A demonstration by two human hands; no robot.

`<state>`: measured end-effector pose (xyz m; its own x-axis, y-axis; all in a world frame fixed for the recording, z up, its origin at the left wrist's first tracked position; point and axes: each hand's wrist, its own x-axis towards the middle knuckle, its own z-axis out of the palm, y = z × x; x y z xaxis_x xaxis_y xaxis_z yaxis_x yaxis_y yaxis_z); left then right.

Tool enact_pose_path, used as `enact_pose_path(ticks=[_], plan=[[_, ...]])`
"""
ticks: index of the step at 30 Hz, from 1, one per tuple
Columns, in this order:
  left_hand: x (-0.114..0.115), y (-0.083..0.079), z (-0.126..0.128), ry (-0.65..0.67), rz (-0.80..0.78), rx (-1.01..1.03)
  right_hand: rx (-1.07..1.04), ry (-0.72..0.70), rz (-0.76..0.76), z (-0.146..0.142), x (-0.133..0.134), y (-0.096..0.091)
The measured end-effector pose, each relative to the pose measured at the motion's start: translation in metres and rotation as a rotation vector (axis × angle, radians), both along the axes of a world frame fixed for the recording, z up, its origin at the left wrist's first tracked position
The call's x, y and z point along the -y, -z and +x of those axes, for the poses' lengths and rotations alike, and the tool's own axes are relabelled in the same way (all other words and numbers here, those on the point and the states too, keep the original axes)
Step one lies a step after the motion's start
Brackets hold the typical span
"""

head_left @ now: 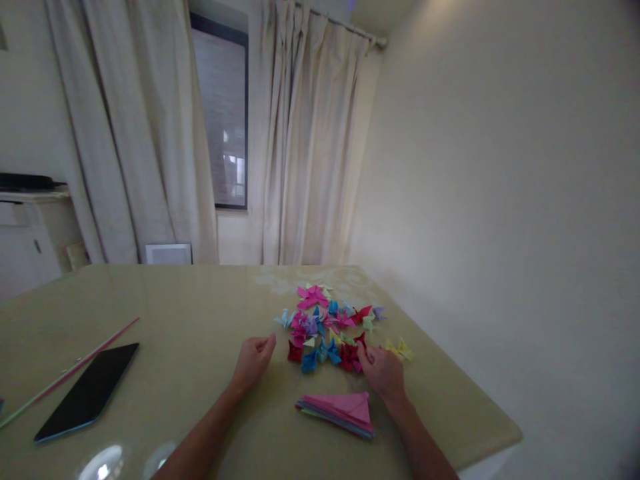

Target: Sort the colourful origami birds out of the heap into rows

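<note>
A cluster of folded paper flowers (320, 327) in pink, red, blue, purple, green and yellow spreads over the table. To its left, my left hand (253, 361) is closed, fingers curled in, with no object showing in it. At the cluster's right side, my right hand (384, 371) has its fingers pinched at a red folded paper flower (361, 339); the fingers partly cover the hold. A yellow paper flower (401, 349) lies just beyond that hand. Between my forearms rests a stack of folded paper triangles (340, 410), pink on top.
On the left of the glossy table (190, 313) lie a dark flat tablet-like slab (89, 392) and a long thin pink and green stick (75, 368). The table's right edge runs close to a plain wall (500, 233). Curtains (315, 147) hang behind.
</note>
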<state>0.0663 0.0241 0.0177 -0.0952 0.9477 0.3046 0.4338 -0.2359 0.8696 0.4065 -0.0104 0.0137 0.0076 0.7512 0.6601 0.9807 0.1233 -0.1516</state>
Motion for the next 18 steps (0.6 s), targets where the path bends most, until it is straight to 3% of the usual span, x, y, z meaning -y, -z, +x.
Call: enact_pose_path(ticks=[18], plan=[[0.0054, -0.0017, 0.0059, 0.064, 0.002, -0.005, -0.07, -0.058, 0.079, -0.0004, 0.002, -0.0046]])
